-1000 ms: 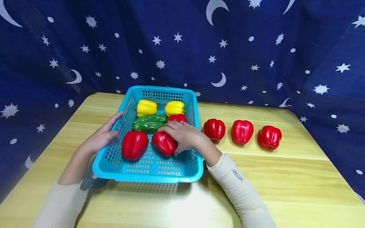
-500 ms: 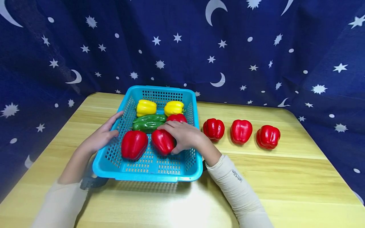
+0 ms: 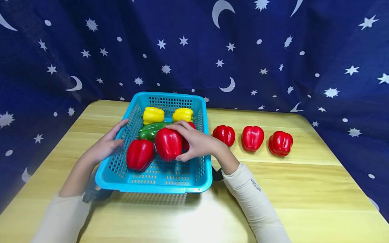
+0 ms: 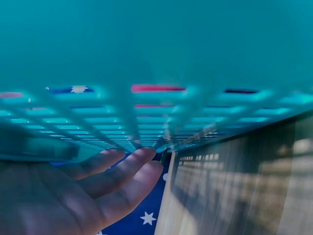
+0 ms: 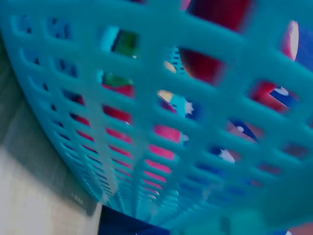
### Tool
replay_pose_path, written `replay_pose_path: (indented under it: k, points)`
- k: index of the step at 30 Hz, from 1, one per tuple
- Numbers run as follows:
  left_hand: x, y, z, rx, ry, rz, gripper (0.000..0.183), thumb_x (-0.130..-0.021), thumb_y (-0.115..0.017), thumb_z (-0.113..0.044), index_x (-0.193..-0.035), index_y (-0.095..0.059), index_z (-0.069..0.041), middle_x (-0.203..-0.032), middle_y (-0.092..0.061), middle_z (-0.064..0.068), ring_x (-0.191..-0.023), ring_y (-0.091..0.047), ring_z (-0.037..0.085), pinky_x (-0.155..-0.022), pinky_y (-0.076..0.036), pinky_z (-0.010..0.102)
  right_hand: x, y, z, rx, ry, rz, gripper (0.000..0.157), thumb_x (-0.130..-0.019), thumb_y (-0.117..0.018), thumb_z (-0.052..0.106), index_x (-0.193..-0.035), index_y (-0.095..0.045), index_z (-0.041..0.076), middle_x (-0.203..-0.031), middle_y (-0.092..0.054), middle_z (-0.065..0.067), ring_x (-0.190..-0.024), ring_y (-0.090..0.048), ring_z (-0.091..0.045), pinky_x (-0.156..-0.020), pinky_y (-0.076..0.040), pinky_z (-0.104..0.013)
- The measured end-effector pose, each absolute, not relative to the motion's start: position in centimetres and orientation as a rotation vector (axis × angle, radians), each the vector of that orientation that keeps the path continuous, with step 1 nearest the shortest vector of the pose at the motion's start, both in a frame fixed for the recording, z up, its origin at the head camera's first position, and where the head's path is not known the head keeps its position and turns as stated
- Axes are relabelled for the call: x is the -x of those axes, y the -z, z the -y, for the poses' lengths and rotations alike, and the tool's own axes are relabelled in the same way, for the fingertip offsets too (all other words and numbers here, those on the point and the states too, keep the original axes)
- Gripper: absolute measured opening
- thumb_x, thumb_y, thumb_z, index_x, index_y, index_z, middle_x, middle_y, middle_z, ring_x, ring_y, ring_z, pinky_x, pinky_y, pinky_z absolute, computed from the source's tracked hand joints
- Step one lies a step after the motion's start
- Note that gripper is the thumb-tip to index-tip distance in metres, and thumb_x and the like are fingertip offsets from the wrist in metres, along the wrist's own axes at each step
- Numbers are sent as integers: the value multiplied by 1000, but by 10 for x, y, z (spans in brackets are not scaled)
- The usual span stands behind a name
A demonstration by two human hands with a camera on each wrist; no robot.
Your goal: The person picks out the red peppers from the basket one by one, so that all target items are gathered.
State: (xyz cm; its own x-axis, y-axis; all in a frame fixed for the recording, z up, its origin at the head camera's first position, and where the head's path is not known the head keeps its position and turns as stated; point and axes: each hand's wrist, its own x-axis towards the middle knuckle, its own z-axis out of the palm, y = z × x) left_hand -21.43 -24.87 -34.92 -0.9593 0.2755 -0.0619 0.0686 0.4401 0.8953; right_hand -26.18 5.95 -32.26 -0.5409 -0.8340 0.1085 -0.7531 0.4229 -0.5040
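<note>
My right hand (image 3: 196, 141) grips a red bell pepper (image 3: 168, 144) above the floor of the blue basket (image 3: 138, 187), with thumb and fingers round its right side. My left hand (image 3: 104, 146) rests against the basket's left side; in the left wrist view its fingers (image 4: 129, 183) lie nearly straight by the slotted wall. Inside the basket, a second red bell pepper (image 3: 140, 155) lies to the left of the held one. Another red bell pepper (image 3: 185, 145) is mostly hidden behind my right hand. Green peppers (image 3: 152, 130) and two yellow bell peppers (image 3: 153, 115) sit farther back.
Three red bell peppers (image 3: 253, 138) stand in a row on the wooden table (image 3: 288, 189), right of the basket. A dark blue curtain (image 3: 188, 50) with moons and stars hangs behind the table. The slotted basket wall (image 5: 142, 58) fills most of the right wrist view.
My right hand has raised the red bell pepper off the basket floor, and it now covers part of the green peppers. The left hand keeps its place at the basket. The head view has shifted slightly.
</note>
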Motion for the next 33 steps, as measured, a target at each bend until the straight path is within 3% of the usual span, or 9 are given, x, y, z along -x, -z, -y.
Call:
replay_pose_path:
  k: [22,28,33]
  points:
    - [213,347,249,-309,-1460,-2514,75,-86,-34,0,-147,6,-18,-150,-1,26,-125,-23,56,-85,-42,63,239,302,-141,1322,1280,-2598,86,-64,-79,13,-138,-35,12,-135,-34,-8,-120,-41,-21,-89,-50,-39]
    - [216,347,249,-340,-1468,-2523,75,-86,-32,1,-147,5,-17,-150,-1,27,-123,-27,54,-88,-40,64,234,302,-164,1242,1262,-2678,85,-63,-78,12,-137,-36,13,-134,-34,-9,-118,-43,-24,-83,-53,-42]
    - [214,350,251,-346,-1472,-2523,76,-85,-33,2,-147,6,-16,-149,-2,28,-120,-30,52,-88,-41,63,228,309,-175,1240,1206,-2721,83,-63,-79,12,-135,-38,8,-132,-36,-10,-118,-43,-23,-87,-50,-43]
